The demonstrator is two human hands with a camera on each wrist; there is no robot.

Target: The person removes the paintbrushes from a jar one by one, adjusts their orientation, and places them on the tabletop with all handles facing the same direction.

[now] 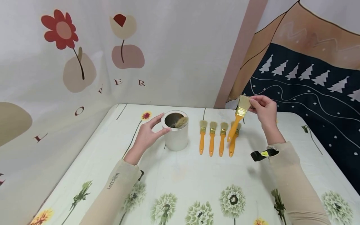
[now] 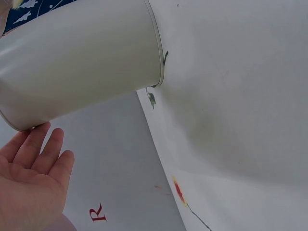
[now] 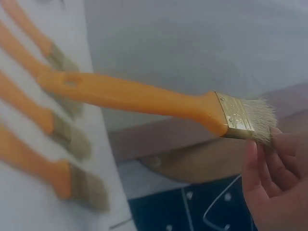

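A white cylindrical pot stands upright on the table, with the bristles of a paintbrush showing at its mouth. My left hand holds the pot by its rim, thumb at the front and fingers round the left side; fingertips touch the rim in the left wrist view. My right hand pinches another paintbrush by its bristles, its orange handle slanting down to the left. Behind that handle, in the head view, lies the rightmost of several paintbrushes, partly covered by it.
The lying brushes form a row right of the pot, bristles away from me. A flower-print cloth covers the table. Printed cloth hangs behind it. Black straps with small devices sit at the wrists.
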